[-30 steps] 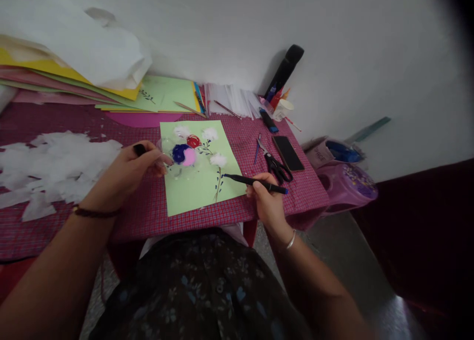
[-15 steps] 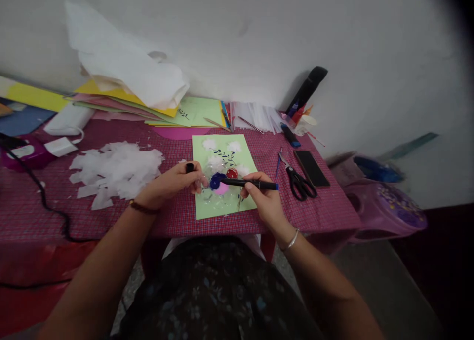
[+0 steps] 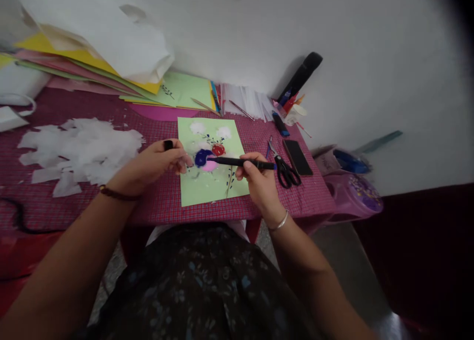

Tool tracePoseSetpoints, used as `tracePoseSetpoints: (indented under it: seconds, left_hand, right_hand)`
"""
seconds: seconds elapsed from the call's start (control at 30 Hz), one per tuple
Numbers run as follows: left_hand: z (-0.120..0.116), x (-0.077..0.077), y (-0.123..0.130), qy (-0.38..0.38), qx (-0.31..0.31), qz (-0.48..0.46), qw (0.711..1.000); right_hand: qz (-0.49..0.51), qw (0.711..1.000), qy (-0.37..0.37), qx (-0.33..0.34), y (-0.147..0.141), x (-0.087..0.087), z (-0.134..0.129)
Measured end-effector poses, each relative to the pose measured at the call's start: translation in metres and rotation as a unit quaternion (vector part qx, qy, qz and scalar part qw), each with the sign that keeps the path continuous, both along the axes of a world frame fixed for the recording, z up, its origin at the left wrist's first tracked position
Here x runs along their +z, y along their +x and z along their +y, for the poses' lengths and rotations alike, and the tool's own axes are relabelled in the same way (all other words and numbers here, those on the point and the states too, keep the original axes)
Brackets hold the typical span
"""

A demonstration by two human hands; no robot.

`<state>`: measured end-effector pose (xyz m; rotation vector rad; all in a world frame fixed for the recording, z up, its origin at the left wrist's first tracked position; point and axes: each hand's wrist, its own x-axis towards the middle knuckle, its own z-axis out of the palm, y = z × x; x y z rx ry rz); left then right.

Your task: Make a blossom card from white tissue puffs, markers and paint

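Observation:
My right hand (image 3: 256, 174) holds a black marker (image 3: 240, 163) with a blue end, its tip pointing left at a clear palette with dark blue (image 3: 202, 158), red (image 3: 218, 149) and pink (image 3: 210, 164) paint. My left hand (image 3: 168, 157) has its fingers pinched at the palette's left edge, apparently on its clear rim. Under the palette lies a green sheet (image 3: 198, 194) with white puffs and painted dark leaves. A thin brush also seems to be by my right fingers.
White paper scraps (image 3: 81, 150) lie left. Scissors (image 3: 287, 173) and a phone (image 3: 298, 157) are at right. Coloured sheets (image 3: 185, 89), a white bundle (image 3: 111, 34), plastic strips (image 3: 246, 99) and a blue-black marker (image 3: 280, 124) lie along the wall.
The view has shifted, so the table things appear further left and higher. The marker's tip now shows over the boundary of the blue and pink paint. Both hands keep their holds.

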<state>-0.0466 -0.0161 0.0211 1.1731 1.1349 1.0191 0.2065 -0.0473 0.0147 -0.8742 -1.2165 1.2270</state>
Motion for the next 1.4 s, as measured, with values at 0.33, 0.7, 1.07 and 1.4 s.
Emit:
tracePoseSetpoints:
  seconds: [0.33, 0.7, 1.07, 1.4]
  left_hand:
    - [0.01, -0.005, -0.004, -0.008, 0.111, -0.09, 0.99]
    - [0.017, -0.015, -0.009, -0.03, 0.136, -0.096, 0.986]
    - [0.013, -0.006, -0.006, -0.025, 0.126, -0.063, 0.99]
    - [0.016, -0.012, -0.01, -0.029, 0.125, -0.095, 0.987]
  right_hand:
    - [-0.058, 0.992, -0.017, -0.115, 0.056, -0.039, -0.044]
    - [-0.114, 0.986, -0.024, -0.119, 0.058, -0.045, -0.051]
    - [-0.119, 0.986, -0.049, -0.106, 0.056, -0.046, -0.05]
    - [-0.116, 0.986, -0.054, -0.102, 0.054, -0.044, -0.052]
